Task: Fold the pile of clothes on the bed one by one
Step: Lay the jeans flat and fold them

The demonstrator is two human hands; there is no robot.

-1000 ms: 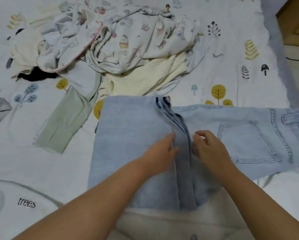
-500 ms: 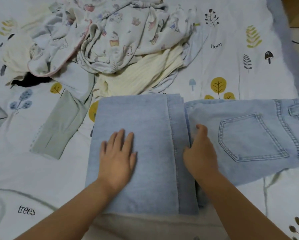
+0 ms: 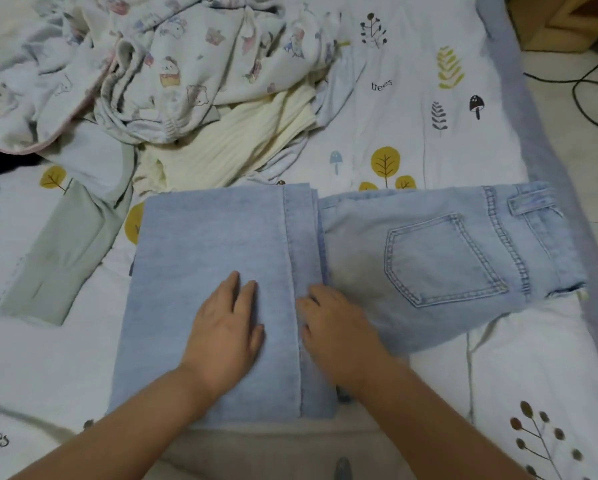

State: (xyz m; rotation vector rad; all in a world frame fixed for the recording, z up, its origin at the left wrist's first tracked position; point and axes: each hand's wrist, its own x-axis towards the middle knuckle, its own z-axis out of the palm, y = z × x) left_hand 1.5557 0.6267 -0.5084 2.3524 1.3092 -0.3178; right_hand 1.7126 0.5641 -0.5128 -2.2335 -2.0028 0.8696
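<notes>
I'm seeing the light blue jeans (image 3: 411, 258) lying across the bed sheet (image 3: 429, 133), legs folded over into a flat panel on the left, back pocket facing up on the right. My left hand (image 3: 226, 327) is pressing flat on that panel, fingers straight. My right hand (image 3: 335, 323) is resting at the folded edge, fingers curling onto the denim. The unfolded pile (image 3: 172, 71) is sitting just beyond.

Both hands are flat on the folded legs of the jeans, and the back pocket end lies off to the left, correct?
Not quite. In the head view the left hand and right hand do rest on the folded jeans, but the back pocket end lies to the right.
</notes>
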